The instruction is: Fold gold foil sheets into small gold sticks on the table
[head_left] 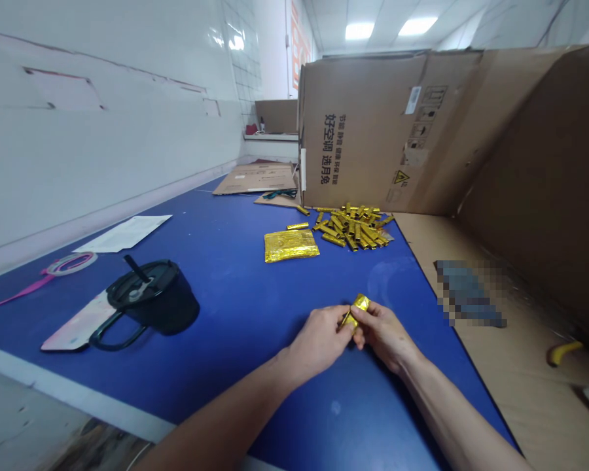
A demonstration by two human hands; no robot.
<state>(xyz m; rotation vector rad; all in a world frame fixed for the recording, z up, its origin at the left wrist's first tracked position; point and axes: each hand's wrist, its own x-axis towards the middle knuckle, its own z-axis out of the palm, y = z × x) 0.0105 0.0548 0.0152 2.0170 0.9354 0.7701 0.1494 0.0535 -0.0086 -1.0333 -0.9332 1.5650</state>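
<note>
Both hands meet over the blue table and pinch one small piece of shiny gold foil, which looks folded or rolled. My left hand grips its near left end between thumb and fingers. On the other side, my right hand presses its thumb on the foil, fingers curled beneath. What the foil wraps, if anything, is hidden. Farther back lies a flat gold foil stack. Beside it, to the right, is a loose pile of small gold foil rolls, with a few stray ones at its left.
A black lidded mug with a straw stands left on the blue table, partly over a pale notebook or pad. A tape roll and white paper lie behind. Large cardboard boxes wall the back and right.
</note>
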